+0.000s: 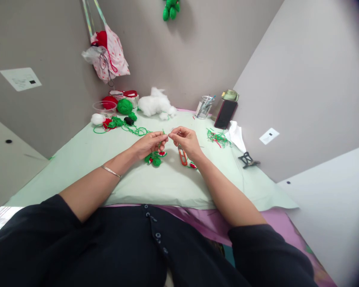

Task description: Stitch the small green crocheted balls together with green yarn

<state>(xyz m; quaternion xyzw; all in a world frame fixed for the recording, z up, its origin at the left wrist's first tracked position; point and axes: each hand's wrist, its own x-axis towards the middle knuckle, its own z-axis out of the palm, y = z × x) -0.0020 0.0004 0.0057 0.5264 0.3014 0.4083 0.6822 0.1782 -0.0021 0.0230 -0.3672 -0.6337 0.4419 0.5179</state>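
My left hand point(151, 143) is closed in a pinch on a piece of green yarn point(163, 132), which shows above the thumb and between the fingers. Close beside it, my right hand point(187, 141) pinches something thin, too small to make out; the fingertips of both hands nearly meet. Just below my left hand lies a green crocheted piece point(156, 161) with red and white parts. Orange-handled scissors point(183, 156) lie under my right hand, partly covered by it. A small red and white crocheted piece point(192, 165) peeks out by my right wrist.
At the back left are a green yarn ball point(125, 106), a red yarn ball point(109, 102) and white stuffing point(156, 103). Yarn scraps point(217, 137), a phone point(226, 114), a pen cup point(204, 107) and a black hair clip point(248, 160) are on the right. Walls enclose the table.
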